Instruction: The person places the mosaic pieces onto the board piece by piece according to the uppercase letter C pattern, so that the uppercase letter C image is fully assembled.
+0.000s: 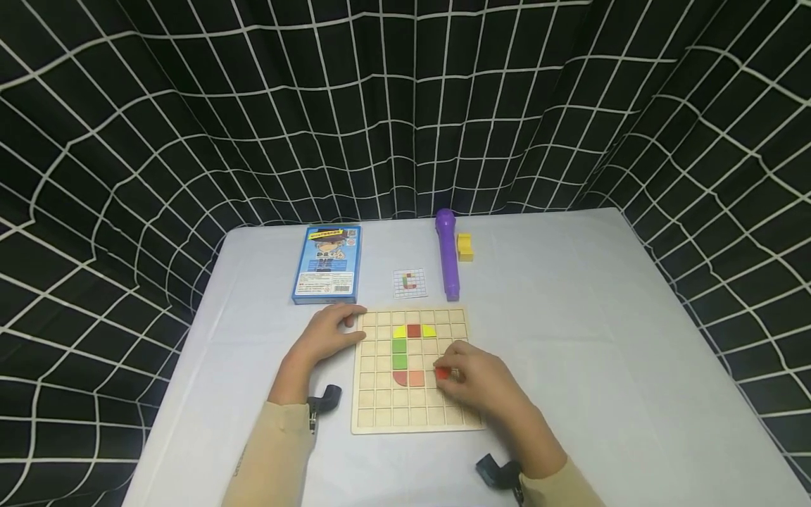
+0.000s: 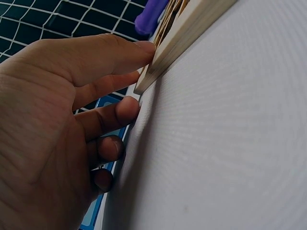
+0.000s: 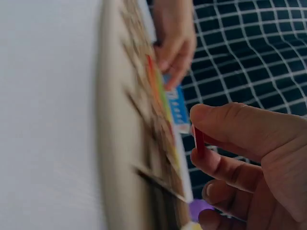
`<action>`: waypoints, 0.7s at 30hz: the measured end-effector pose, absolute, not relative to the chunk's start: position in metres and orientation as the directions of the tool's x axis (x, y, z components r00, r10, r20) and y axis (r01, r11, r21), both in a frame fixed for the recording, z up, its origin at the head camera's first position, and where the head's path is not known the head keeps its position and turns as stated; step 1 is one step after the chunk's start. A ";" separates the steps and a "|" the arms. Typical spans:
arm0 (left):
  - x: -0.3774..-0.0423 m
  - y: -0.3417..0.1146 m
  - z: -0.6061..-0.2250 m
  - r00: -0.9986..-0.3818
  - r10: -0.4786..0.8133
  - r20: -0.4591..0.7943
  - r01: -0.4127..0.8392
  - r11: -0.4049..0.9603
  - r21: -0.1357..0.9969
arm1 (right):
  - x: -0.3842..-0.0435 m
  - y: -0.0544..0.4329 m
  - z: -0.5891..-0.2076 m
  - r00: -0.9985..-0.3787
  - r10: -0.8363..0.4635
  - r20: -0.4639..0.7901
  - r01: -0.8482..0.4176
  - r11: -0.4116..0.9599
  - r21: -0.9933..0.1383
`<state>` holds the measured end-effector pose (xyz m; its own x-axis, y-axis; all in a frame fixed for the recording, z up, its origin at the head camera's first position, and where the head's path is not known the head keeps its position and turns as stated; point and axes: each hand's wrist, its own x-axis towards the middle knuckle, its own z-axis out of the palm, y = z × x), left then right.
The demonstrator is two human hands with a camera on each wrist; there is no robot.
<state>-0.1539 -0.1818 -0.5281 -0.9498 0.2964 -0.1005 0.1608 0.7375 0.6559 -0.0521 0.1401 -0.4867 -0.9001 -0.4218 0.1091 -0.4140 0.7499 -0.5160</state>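
A square wooden grid board [image 1: 383, 398] lies on the white table. My left hand [image 1: 326, 332] rests at its far-left corner, thumb and index finger touching the edge; the left wrist view shows the other fingers loosely bent beside it. My right hand [image 1: 478, 373] pinches a small red tile [image 3: 199, 142] between thumb and index finger, above the board's right half. Set in the grid are a dark red square [image 1: 414, 331] between two yellow pieces [image 1: 429, 331], green squares [image 1: 399, 346] below the left one, a pink rounded piece [image 1: 400, 378] and a salmon square [image 1: 416, 379].
Behind the board lies a small pattern card [image 1: 410, 283] printed with a similar coloured shape. A blue box [image 1: 327, 265] is at the back left. A purple microphone-shaped object [image 1: 448, 257] and yellow blocks [image 1: 465, 248] lie at the back. Black grid-patterned cloth [image 1: 380, 105] hangs around the table.
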 end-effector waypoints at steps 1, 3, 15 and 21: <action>-0.154 -0.182 -0.528 -0.949 0.297 -0.102 0.161 0.738 0.656 | -0.052 0.138 -0.489 -0.895 -0.433 0.109 -0.424 0.745 -0.515; -0.155 -0.181 -0.528 -0.949 0.299 -0.103 0.162 0.740 0.652 | -0.052 0.135 -0.495 -0.886 -0.449 0.112 -0.439 0.739 -0.511; -0.156 -0.180 -0.527 -0.948 0.302 -0.100 0.168 0.741 0.650 | -0.055 0.125 -0.504 -0.895 -0.424 0.139 -0.437 0.770 -0.465; -0.156 -0.180 -0.526 -0.947 0.303 -0.102 0.167 0.740 0.651 | -0.061 0.124 -0.494 -0.912 -0.408 0.047 -0.379 0.790 -0.482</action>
<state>-0.1560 -0.1803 -0.5260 -0.9475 0.3031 -0.1021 0.1666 0.7402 0.6514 -0.0607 0.1237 -0.4943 -0.9117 -0.4082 0.0473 -0.3787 0.7899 -0.4823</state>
